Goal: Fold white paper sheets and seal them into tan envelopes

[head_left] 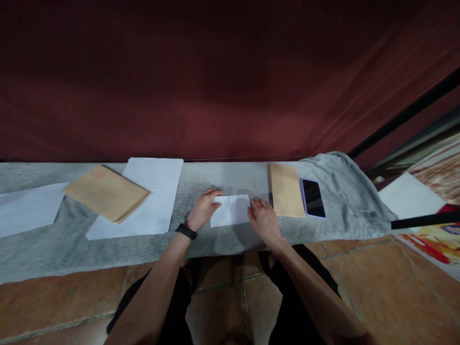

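A small white paper (230, 211), apparently a folded sheet, lies on the grey cloth in front of me. My left hand (204, 209) grips its left edge, thumb on top and fingers curled at the far corner. At the opposite edge, my right hand (265, 219) is closed on the paper, with the thumb on the near side and the other fingers bent. Just right of that hand is a stack of brown envelopes (287, 191). To the left, more brown envelopes (106, 191) lie askew across white paper sheets (158, 206).
A phone (314, 198) lies beside the right-hand envelopes. Another white sheet (28, 209) is at the far left of the grey cloth (223, 177). A dark red curtain (215, 86) hangs behind. Printed packaging (434, 244) and a black bar (424, 220) stand at the right.
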Action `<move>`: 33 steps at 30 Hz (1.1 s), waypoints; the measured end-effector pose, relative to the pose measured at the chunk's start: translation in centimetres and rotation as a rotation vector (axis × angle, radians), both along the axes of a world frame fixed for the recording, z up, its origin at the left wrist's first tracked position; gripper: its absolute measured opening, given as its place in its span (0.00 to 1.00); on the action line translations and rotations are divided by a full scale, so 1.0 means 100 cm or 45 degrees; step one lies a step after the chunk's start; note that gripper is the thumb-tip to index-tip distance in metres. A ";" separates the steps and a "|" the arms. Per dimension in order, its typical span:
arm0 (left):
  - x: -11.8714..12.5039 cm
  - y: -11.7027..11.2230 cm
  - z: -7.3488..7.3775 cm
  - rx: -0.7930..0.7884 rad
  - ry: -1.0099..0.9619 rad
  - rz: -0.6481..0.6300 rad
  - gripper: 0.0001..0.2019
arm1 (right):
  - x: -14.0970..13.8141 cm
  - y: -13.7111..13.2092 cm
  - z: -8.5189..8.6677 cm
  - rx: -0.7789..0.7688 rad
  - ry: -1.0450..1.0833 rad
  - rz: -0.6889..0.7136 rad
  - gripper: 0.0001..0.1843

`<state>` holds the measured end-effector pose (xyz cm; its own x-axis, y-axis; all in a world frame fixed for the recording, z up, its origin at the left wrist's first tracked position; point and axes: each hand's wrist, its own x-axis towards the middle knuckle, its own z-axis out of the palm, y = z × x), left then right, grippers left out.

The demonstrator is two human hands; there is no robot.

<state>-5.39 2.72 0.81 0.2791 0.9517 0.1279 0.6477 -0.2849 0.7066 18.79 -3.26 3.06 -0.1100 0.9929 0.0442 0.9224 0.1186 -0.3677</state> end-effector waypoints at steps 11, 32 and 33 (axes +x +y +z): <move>0.062 -0.063 -0.026 0.280 0.456 0.018 0.31 | -0.041 0.008 -0.036 0.114 0.103 0.353 0.29; 0.043 -0.069 -0.025 0.276 0.484 0.330 0.36 | -0.016 0.002 -0.047 0.230 0.020 0.068 0.34; 0.045 -0.071 -0.025 0.282 0.479 0.316 0.36 | -0.018 0.001 -0.046 0.226 0.037 0.070 0.34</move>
